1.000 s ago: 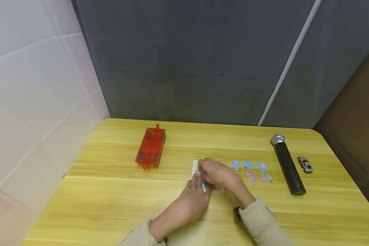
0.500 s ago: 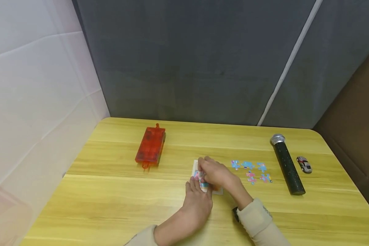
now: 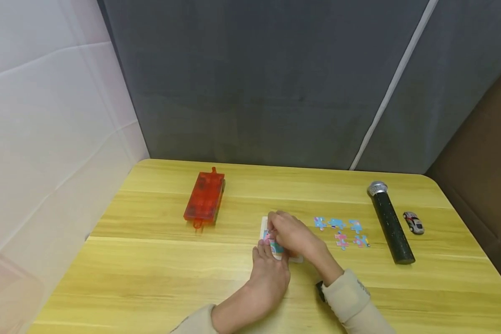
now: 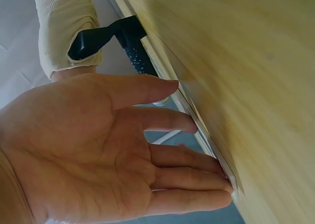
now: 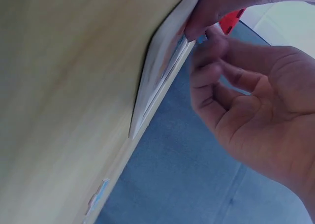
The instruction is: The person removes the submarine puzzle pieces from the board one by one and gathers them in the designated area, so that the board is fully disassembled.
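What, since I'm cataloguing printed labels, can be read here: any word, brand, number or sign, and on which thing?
Nothing is readable in any view.
Right sleeve: dark marks, too small to tell if they are letters.
Toy car: markings too small to read.
Loose puzzle pieces: coloured print, nothing legible.
Puzzle tray: partly covered, nothing legible.

Puzzle board [image 3: 264,226] mostly hidden by left hand [image 3: 270,280] and right hand [image 3: 294,235] (latter's grip: can't tell). Loose pieces [image 3: 337,224] right of the board: artwork too small. Sleeves [image 3: 355,299] and counter [image 3: 142,278], nearer than the board, run off head view's bottom edge.
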